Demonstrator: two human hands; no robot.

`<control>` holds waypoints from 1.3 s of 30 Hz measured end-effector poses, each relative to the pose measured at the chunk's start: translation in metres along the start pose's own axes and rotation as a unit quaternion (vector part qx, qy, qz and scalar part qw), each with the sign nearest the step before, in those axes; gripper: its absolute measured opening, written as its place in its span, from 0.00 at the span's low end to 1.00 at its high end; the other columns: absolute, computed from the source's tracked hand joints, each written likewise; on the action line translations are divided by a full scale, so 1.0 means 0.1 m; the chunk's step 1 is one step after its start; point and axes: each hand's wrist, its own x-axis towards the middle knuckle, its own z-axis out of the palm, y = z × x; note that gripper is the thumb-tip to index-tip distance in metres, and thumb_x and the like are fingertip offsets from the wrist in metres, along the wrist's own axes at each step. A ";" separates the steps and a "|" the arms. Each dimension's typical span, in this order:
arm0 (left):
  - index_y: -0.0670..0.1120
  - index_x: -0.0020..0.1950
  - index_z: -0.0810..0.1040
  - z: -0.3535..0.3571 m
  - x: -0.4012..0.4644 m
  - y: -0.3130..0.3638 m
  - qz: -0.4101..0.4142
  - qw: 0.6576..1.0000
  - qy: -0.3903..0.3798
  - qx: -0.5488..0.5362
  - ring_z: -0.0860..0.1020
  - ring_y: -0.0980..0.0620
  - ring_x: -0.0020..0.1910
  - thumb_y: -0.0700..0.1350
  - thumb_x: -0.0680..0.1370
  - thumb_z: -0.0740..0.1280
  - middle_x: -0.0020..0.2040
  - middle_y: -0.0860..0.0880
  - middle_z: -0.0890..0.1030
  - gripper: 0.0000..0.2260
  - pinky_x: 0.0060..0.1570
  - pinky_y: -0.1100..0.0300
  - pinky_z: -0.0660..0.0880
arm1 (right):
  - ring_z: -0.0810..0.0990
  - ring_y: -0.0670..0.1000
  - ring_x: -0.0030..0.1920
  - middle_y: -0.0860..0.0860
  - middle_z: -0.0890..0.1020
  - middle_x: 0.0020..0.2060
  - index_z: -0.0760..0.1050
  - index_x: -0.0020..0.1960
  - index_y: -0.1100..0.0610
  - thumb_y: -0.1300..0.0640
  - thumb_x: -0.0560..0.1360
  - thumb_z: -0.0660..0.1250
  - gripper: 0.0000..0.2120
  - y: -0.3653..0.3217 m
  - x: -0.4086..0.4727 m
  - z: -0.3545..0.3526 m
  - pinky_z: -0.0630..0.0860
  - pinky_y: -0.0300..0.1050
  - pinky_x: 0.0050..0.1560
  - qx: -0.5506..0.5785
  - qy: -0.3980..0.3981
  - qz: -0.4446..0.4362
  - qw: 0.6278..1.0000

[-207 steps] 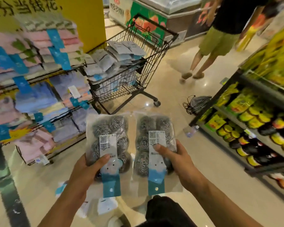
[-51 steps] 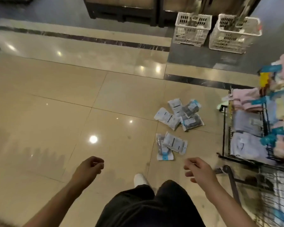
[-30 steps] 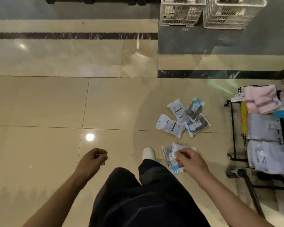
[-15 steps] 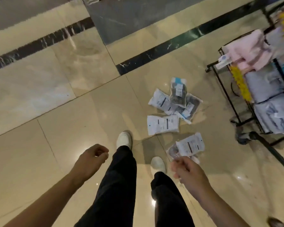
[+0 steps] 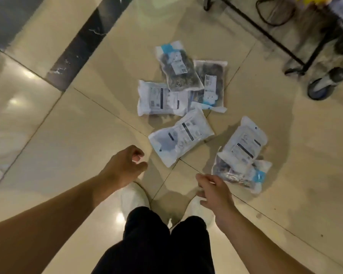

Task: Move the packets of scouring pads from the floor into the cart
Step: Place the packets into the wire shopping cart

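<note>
Six packets of scouring pads [image 5: 181, 142] are lying scattered on the floor [image 5: 67, 135]; both hands, left [image 5: 125, 168] and right [image 5: 216, 191], are hovering loosely curled, holding nothing; the packets are probably light, crinkly and slippery, so pinching an edge suits.

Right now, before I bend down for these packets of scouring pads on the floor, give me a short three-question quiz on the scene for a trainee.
1. True or false: the left hand and the right hand each hold a packet.
2. The white-backed plastic packet nearest the right hand lies: A, partly on a face-up packet of grey scouring pads; B, on a white shoe; C, inside a cart.
3. How many packets lie on the glossy beige tiled floor?
Key: 1 false, both hands are empty. 2 A. 3 six.
</note>
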 end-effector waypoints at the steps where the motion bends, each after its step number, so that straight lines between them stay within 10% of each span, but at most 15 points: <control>1: 0.50 0.68 0.77 0.03 0.23 0.01 0.013 1.000 0.012 0.020 0.79 0.51 0.58 0.49 0.80 0.72 0.64 0.50 0.79 0.17 0.43 0.64 0.72 | 0.85 0.55 0.49 0.52 0.85 0.49 0.79 0.56 0.50 0.45 0.77 0.74 0.12 0.01 0.19 0.05 0.83 0.59 0.58 0.034 0.005 0.010 0.999; 7: 0.52 0.71 0.75 -0.16 1.60 0.23 0.101 0.983 0.068 0.139 0.78 0.45 0.63 0.53 0.76 0.75 0.69 0.45 0.76 0.24 0.60 0.50 0.77 | 0.84 0.55 0.55 0.53 0.82 0.54 0.75 0.69 0.51 0.39 0.73 0.77 0.30 0.00 1.27 0.37 0.81 0.49 0.46 0.158 0.013 0.050 0.986; 15: 0.48 0.81 0.64 -0.53 2.82 0.80 0.155 0.932 0.135 0.298 0.67 0.36 0.76 0.60 0.73 0.77 0.80 0.41 0.67 0.42 0.72 0.39 0.70 | 0.82 0.60 0.61 0.55 0.81 0.65 0.70 0.76 0.53 0.35 0.62 0.80 0.48 -0.26 1.98 0.82 0.80 0.58 0.62 0.225 -0.019 0.067 0.972; 18: 0.48 0.82 0.61 -0.53 3.10 0.86 0.136 0.932 0.121 0.313 0.68 0.35 0.76 0.65 0.71 0.77 0.81 0.42 0.66 0.47 0.72 0.37 0.70 | 0.83 0.52 0.48 0.54 0.84 0.57 0.72 0.73 0.55 0.43 0.68 0.82 0.39 -0.34 2.07 0.95 0.77 0.45 0.41 0.265 0.002 0.050 0.963; 25: 0.51 0.80 0.64 -0.40 3.31 0.79 0.115 0.918 0.119 0.359 0.75 0.37 0.69 0.76 0.64 0.72 0.73 0.42 0.75 0.51 0.67 0.41 0.74 | 0.86 0.55 0.51 0.53 0.86 0.52 0.76 0.65 0.56 0.49 0.65 0.86 0.34 -0.25 2.25 1.09 0.83 0.50 0.47 0.297 0.073 0.028 0.952; 35: 0.49 0.58 0.83 -0.20 2.83 0.56 0.037 0.984 -0.017 0.176 0.80 0.44 0.56 0.61 0.71 0.79 0.54 0.48 0.84 0.22 0.55 0.52 0.76 | 0.84 0.49 0.47 0.51 0.84 0.51 0.70 0.64 0.54 0.58 0.72 0.81 0.27 -0.07 1.91 0.74 0.77 0.41 0.36 0.223 0.044 -0.012 0.974; 39: 0.48 0.54 0.85 -0.15 2.17 0.39 0.028 0.997 -0.046 0.062 0.84 0.45 0.53 0.56 0.72 0.80 0.50 0.48 0.87 0.17 0.59 0.49 0.80 | 0.85 0.52 0.53 0.49 0.86 0.56 0.75 0.64 0.48 0.62 0.72 0.80 0.25 0.03 1.48 0.49 0.83 0.51 0.51 0.218 0.014 -0.021 0.976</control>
